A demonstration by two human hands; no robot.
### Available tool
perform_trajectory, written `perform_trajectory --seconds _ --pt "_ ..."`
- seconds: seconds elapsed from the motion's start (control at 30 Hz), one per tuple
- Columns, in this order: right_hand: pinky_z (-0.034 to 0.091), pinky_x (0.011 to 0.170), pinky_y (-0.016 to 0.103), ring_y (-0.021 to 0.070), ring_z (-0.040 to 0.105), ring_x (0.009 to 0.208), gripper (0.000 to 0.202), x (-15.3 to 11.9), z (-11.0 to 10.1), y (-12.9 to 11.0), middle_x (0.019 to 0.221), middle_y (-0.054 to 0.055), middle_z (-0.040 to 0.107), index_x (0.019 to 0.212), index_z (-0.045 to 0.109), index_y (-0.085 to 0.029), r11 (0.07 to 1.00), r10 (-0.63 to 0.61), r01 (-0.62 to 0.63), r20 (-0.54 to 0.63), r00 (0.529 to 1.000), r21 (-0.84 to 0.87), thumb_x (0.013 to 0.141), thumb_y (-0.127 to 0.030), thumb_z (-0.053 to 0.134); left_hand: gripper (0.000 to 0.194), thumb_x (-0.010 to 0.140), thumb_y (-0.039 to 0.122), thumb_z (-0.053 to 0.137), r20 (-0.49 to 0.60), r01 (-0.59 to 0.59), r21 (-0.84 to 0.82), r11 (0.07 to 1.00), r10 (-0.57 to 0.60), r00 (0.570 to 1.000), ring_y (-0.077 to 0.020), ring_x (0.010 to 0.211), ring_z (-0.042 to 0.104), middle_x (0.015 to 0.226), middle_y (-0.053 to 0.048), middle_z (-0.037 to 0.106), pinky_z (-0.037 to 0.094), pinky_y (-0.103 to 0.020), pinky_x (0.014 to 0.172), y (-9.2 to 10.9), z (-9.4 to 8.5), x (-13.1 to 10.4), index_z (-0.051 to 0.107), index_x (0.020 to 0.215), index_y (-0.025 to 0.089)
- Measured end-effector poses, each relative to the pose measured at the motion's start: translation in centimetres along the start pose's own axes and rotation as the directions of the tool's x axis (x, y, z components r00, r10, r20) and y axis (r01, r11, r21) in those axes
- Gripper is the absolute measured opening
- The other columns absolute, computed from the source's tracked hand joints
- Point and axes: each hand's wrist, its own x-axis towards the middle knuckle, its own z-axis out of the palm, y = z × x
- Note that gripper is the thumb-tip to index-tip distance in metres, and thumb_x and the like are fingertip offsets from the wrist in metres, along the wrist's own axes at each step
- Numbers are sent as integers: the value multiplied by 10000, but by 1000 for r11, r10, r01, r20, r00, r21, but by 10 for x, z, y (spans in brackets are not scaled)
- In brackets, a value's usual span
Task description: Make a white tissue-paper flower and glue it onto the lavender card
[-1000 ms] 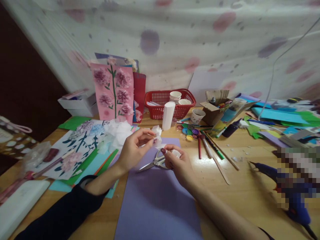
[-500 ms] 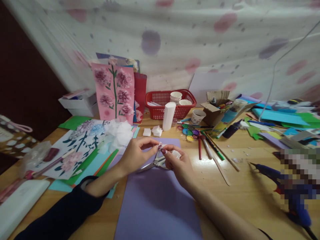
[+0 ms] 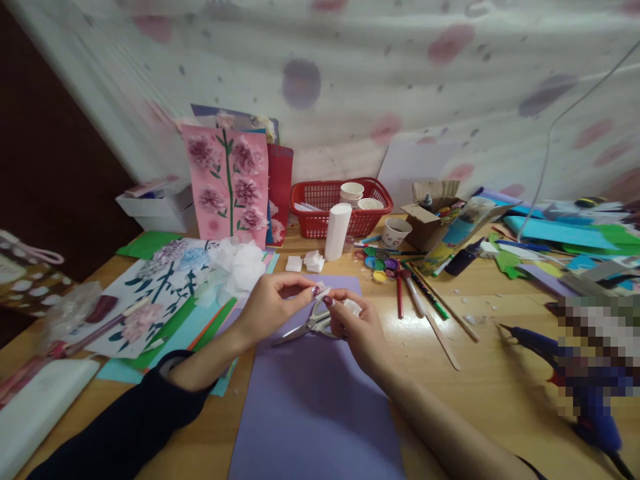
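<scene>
My left hand point(image 3: 270, 303) pinches a small piece of white tissue paper point(image 3: 323, 292) between thumb and fingertips. From the other side my right hand point(image 3: 357, 327) has thumb and finger closed at the same piece. More white tissue point(image 3: 353, 307) shows behind the right fingers. Under both hands a pair of scissors point(image 3: 311, 325) lies with its blades pointing left, its handles partly covered by the right hand. The scissors rest on a large purple sheet point(image 3: 315, 407). Just beyond the hands are a stack of white squares point(image 3: 294, 264) and a crumpled white pile point(image 3: 314, 261).
A white paper roll point(image 3: 339, 232) stands before a red basket point(image 3: 315, 223) of cups. Paint pots point(image 3: 380, 263), brushes and a marker point(image 3: 434, 300) lie to the right, with a glue gun point(image 3: 535, 347) farther over. Flower artwork point(image 3: 227, 187) and fluffy white tissue point(image 3: 237, 267) are at left.
My left fingertips have shifted slightly left, away from the right ones, and more of the white piece shows between them. The scissors stay put.
</scene>
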Motion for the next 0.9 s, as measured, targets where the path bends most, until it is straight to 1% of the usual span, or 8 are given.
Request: perform_trajectory --seconds 0.1,0.23,0.33,0.43,0.53,0.6,0.7,0.9 --pt "186 419 202 39 253 408 299 1 -2 3 479 -98 356 744 603 -164 1000 -1 2 -12 1000 15 671 -406 764 152 777 273 656 -88 8 2 1000 -8 996 -175 748 703 824 -51 762 567 -265 692 -4 -5 6 725 836 149" --pt "172 419 204 41 228 405 275 3 -4 5 467 -108 330 764 595 -167 998 5 -5 -7 1000 70 686 -380 750 183 800 321 641 -256 26 -22 999 -30 966 -158 704 686 785 -39 742 538 -231 608 -9 -11 13 675 843 146" --pt "162 416 204 40 219 399 252 3 -4 4 462 -113 319 772 596 -170 996 4 -3 -13 1000 94 690 -359 741 175 814 291 629 -277 15 -52 999 -28 961 -146 680 681 787 -35 737 511 -209 561 -11 -11 12 634 921 152" --pt "166 419 202 38 212 406 253 2 -3 4 465 -112 319 759 592 -173 997 -2 4 -22 1000 73 691 -364 743 65 832 199 591 -204 -110 84 990 125 971 -138 739 683 816 -24 731 524 -218 638 -7 -8 7 641 864 174" --pt "167 421 205 39 225 408 283 1 -2 3 461 -108 337 724 573 -177 999 -4 5 -19 1000 50 681 -387 758 199 828 99 523 -38 -252 232 939 268 963 -158 886 687 892 -38 747 532 -280 836 -1 -4 1 701 793 182" --pt "170 423 206 40 235 407 295 1 -2 3 456 -107 342 720 573 -177 999 -2 2 -10 1000 50 679 -398 764 248 802 77 519 41 -266 229 937 263 964 -175 942 689 938 -53 759 527 -314 897 3 -3 -1 736 864 182" --pt "175 423 208 42 238 403 306 0 -1 1 450 -106 341 738 593 -171 998 -4 4 -1 1000 67 677 -421 759 216 776 133 596 109 -206 133 969 192 975 -196 948 699 972 -76 762 554 -317 865 7 -1 -2 746 927 169" --pt "178 425 208 45 222 412 334 -1 -1 0 457 -103 332 789 639 -147 997 9 -10 9 1000 82 677 -448 731 125 794 227 666 25 -130 82 988 128 991 -190 864 712 906 -82 768 566 -297 796 1 2 -1 753 851 158"
